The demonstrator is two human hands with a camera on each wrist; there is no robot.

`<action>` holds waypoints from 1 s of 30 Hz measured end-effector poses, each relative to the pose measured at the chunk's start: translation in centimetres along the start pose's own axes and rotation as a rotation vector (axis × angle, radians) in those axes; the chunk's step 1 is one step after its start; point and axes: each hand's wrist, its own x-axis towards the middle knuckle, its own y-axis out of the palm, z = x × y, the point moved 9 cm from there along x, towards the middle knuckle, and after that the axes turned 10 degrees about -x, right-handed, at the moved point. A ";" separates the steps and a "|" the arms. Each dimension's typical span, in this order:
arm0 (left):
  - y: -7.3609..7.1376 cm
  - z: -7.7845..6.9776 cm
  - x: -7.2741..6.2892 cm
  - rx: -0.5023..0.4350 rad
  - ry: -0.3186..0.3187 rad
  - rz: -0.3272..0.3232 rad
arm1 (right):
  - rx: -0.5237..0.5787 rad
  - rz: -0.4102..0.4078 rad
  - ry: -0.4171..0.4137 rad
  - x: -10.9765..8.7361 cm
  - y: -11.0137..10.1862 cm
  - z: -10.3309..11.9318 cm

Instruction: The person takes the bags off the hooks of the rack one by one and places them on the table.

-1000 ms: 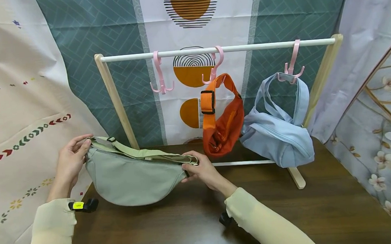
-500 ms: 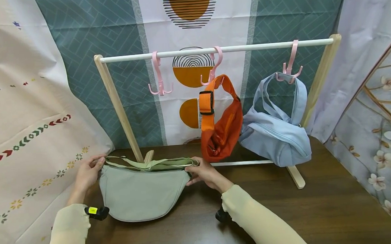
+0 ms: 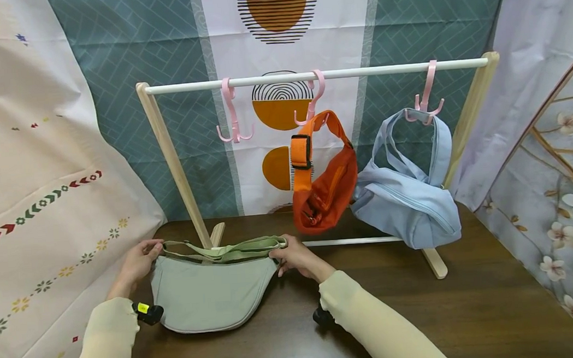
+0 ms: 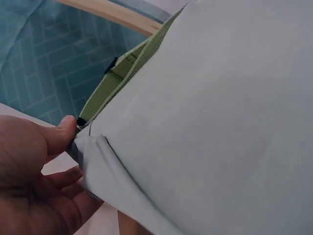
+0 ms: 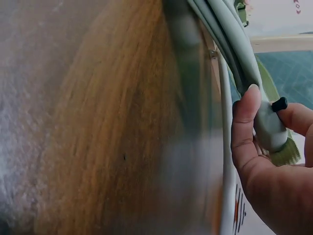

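Note:
A grey-green waist bag (image 3: 210, 296) with a light green strap (image 3: 241, 249) stretches between my two hands, low over the table. My left hand (image 3: 140, 264) pinches its left top corner, thumb near the strap end, as the left wrist view also shows. On the other side my right hand (image 3: 298, 257) grips the right end of the bag, with the strap bunched at the fingers. In the right wrist view, thumb and fingers close round that end (image 5: 271, 127) by a small black buckle part.
Behind stands a rack with a white bar (image 3: 270, 79) and wooden legs. A pink hook (image 3: 234, 114) hangs bare at left. An orange waist bag (image 3: 326, 182) and a light blue bag (image 3: 405, 193) hang from two other pink hooks. Underneath is a brown table (image 3: 398, 309).
The waist bag has come down and slightly right at its left end, turning more level. My left hand moved down and right with it; my right hand shifted only a little.

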 end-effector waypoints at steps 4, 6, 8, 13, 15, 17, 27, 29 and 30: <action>0.6 0.3 0.1 0.011 -0.016 0.057 | -0.014 -0.040 0.017 -0.1 0.0 -0.2; 0.9 0.5 0.1 0.008 -0.035 0.088 | -0.024 -0.047 0.029 -0.1 0.0 -0.3; 1.0 0.6 0.1 0.009 -0.054 0.118 | -0.032 -0.038 0.033 0.0 0.2 -0.4; 1.4 0.8 -0.1 0.013 -0.088 0.172 | -0.039 -0.002 0.034 0.1 0.8 -0.4; 1.5 1.0 -0.1 0.020 -0.102 0.188 | -0.036 -0.005 0.039 0.1 0.9 -0.4; 1.7 1.3 -0.1 0.018 -0.116 0.196 | -0.025 -0.015 0.053 0.1 0.8 -0.4; 2.2 0.6 -0.5 0.059 -0.149 0.271 | -0.085 -0.025 0.051 -0.8 0.8 0.0; 2.4 0.3 -0.7 0.061 -0.144 0.294 | -0.121 -0.022 0.041 -1.1 0.9 0.2; 2.5 0.1 -0.7 0.059 -0.140 0.301 | -0.146 -0.022 0.036 -1.3 0.8 0.4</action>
